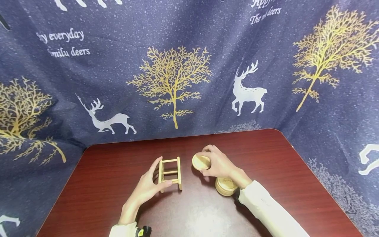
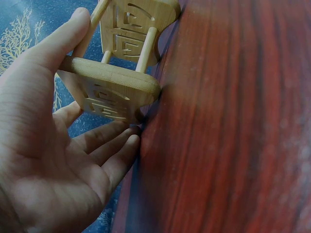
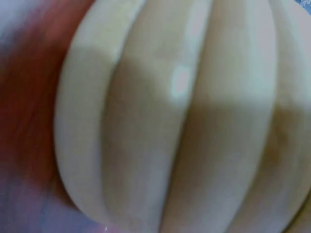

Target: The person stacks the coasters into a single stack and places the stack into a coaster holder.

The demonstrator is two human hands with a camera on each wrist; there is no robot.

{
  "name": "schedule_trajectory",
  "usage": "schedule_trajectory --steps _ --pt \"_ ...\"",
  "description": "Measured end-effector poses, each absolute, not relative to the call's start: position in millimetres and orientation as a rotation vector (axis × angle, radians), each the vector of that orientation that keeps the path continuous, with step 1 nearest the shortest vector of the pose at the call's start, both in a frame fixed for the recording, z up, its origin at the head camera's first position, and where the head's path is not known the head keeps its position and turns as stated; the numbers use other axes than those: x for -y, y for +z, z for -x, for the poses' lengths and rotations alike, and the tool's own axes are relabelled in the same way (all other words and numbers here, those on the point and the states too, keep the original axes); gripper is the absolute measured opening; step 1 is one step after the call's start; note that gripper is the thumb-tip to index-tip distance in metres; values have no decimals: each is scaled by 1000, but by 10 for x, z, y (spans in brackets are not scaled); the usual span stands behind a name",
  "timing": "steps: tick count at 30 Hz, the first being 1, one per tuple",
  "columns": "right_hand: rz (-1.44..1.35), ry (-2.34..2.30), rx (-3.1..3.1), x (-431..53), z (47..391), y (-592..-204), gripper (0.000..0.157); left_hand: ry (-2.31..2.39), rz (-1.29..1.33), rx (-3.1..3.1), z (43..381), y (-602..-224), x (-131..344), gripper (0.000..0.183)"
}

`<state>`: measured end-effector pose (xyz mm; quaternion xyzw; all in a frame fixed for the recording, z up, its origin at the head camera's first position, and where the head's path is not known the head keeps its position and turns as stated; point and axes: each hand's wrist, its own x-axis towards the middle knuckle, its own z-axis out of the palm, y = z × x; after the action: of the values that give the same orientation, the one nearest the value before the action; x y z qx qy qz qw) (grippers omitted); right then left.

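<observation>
A small wooden coaster rack (image 1: 179, 171), made of two side panels joined by rods, stands on the table left of the middle. My left hand (image 1: 146, 187) grips it from the left, thumb on the near side and fingers at the far side. Cut-out line patterns show on its panels (image 2: 109, 80) in the left wrist view. To the right, my right hand (image 1: 219, 163) pinches a round wooden coaster (image 1: 201, 162) by its edge. Under the right wrist sits a stack of round coasters (image 1: 225, 188), whose rounded edges (image 3: 146, 116) fill the right wrist view; the right hand is out of that view.
The reddish-brown table (image 1: 103, 184) has rounded back corners. Behind it hangs a dark blue cloth (image 1: 192, 19) printed with white deer and golden trees. A black band with a yellow-green mark (image 1: 141, 232) is at the left wrist.
</observation>
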<state>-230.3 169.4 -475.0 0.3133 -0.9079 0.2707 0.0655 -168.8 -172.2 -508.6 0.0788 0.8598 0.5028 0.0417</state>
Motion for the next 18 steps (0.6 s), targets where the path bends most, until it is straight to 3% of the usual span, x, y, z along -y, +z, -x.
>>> schedule_trajectory --steps 18 --pt "-961 814 2696 -1736 2218 -4713 62 1562 -256 -2607 1690 -5095 1717 111"
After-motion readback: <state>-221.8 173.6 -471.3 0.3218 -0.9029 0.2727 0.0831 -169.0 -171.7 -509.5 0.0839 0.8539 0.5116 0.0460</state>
